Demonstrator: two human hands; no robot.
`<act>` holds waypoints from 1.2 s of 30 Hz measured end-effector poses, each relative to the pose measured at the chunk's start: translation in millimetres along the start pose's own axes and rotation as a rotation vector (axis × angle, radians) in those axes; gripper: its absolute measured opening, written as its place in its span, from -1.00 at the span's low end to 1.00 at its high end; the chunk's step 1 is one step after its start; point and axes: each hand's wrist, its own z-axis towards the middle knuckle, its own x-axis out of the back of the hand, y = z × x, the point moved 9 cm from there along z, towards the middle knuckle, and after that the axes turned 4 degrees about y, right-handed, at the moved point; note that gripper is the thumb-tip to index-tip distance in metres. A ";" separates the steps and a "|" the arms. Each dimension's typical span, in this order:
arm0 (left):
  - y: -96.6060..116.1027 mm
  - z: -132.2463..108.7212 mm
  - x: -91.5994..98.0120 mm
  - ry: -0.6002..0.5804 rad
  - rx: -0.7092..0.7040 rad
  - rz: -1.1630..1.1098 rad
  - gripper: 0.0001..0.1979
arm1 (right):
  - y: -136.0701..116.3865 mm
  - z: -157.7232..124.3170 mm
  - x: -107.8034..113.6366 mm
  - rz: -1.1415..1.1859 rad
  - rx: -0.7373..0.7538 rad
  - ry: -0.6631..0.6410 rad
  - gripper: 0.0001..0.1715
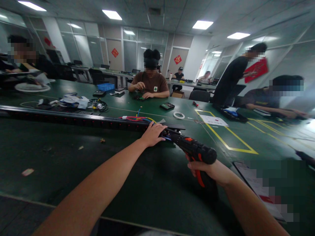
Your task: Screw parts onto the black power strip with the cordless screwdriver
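A long black rail (108, 122), likely metal, lies across the green table from the left edge to the middle. My left hand (154, 133) grips its right end, fingers over the top and thumb on the near side. Red, blue and yellow wires (137, 118) come out of the rail just behind that hand. My right hand (205, 168) is wrapped round the handle of a black and orange cordless drill (197, 149). The drill's nose points left at the rail's end, close to my left fingertips. Its tip is hard to make out there.
Bundled cables (98, 105) and plastic bags lie behind the rail, near a blue crate (105, 87). A white tape roll (178, 115), a paper sheet (214, 120) and a screwdriver (195, 104) lie beyond the drill. A phone-like device (256, 190) is by my right forearm. Several people work around.
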 end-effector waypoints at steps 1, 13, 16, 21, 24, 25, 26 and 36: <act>0.0 0.1 0.0 0.000 0.000 0.000 -0.33 | 0.0 0.0 -0.2 0.005 0.001 -0.001 -0.53; 1.0 0.2 1.3 0.004 0.012 0.005 -0.32 | -0.1 -1.2 -1.9 -0.006 -0.012 -0.009 -0.51; 1.1 0.0 1.2 -0.001 0.014 0.008 -0.32 | -1.5 -1.1 -2.4 -0.008 -0.001 -0.017 -0.51; 1.3 0.1 1.7 0.006 0.011 0.007 -0.34 | -1.5 -1.0 -2.2 -0.015 -0.001 -0.016 -0.50; 1.4 0.3 2.2 0.008 0.009 0.005 -0.33 | -0.8 -0.8 -1.3 -0.018 0.003 -0.009 -0.52; 1.1 0.5 2.1 0.007 0.008 0.005 -0.33 | -0.5 -0.7 -1.0 -0.017 0.005 -0.009 -0.52; 0.9 0.6 1.8 0.008 0.007 0.004 -0.33 | 0.1 -0.5 -0.7 -0.014 0.005 -0.008 -0.52; -0.2 -0.1 -0.1 0.023 -0.004 0.001 -0.33 | 2.3 2.3 1.3 -0.017 0.015 0.005 -0.52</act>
